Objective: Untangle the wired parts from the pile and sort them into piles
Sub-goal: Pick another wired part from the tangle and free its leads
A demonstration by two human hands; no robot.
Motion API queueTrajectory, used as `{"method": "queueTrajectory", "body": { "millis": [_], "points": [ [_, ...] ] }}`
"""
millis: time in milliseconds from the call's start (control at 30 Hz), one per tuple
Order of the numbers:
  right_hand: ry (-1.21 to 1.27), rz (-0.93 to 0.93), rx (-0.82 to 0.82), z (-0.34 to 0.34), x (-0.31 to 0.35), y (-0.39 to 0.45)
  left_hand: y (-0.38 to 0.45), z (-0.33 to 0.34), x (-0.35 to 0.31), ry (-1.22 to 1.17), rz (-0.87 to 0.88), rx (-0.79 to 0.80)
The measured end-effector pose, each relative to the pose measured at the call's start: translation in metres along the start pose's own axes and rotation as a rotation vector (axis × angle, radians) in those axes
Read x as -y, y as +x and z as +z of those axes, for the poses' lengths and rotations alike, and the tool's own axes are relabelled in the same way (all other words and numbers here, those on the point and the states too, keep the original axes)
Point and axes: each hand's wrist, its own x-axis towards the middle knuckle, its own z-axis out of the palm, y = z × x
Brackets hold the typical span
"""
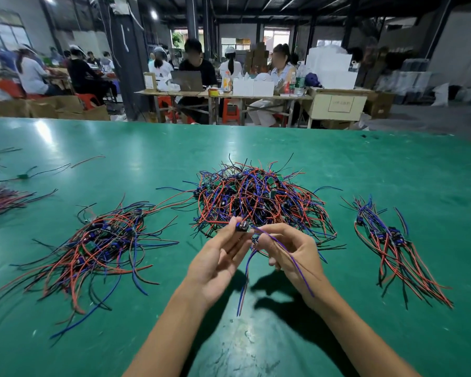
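Note:
A big tangled pile of small parts with red, blue and black wires lies in the middle of the green table. Just in front of it my left hand pinches one small dark wired part between its fingertips. My right hand grips that part's blue wires, which trail down over my palm and wrist. A sorted pile lies to the left and a smaller sorted pile to the right.
Another bundle of wires and a few loose wired parts lie at the table's far left. Beyond the table's far edge, people sit at wooden tables with boxes and bottles.

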Motion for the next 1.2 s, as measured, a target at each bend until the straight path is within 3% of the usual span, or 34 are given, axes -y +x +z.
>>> {"method": "queueTrajectory", "body": {
  "millis": [167,367,500,600,933,1067,1200],
  "points": [
    [0.214,0.144,-0.114,0.004,0.008,0.001,-0.001,0.000,0.004,0.050,0.014,0.056],
    [0.090,0.147,-0.169,0.005,0.013,0.000,-0.003,0.000,0.008,0.214,0.072,0.083],
    [0.102,0.108,-0.188,0.001,0.016,0.002,-0.002,0.001,0.014,0.324,0.189,0.088],
    [0.184,0.190,-0.236,-0.003,0.017,0.005,-0.001,0.001,0.020,0.419,0.323,0.057],
    [0.293,0.222,-0.443,-0.018,0.018,0.014,0.006,-0.007,0.006,0.165,0.412,-0.093],
    [0.434,0.335,-0.366,-0.023,0.022,0.017,0.007,-0.012,-0.001,0.018,0.336,-0.079],
    [0.366,0.436,-0.167,-0.031,0.026,0.016,0.007,-0.021,-0.006,-0.128,0.177,-0.035]
  ]
}}
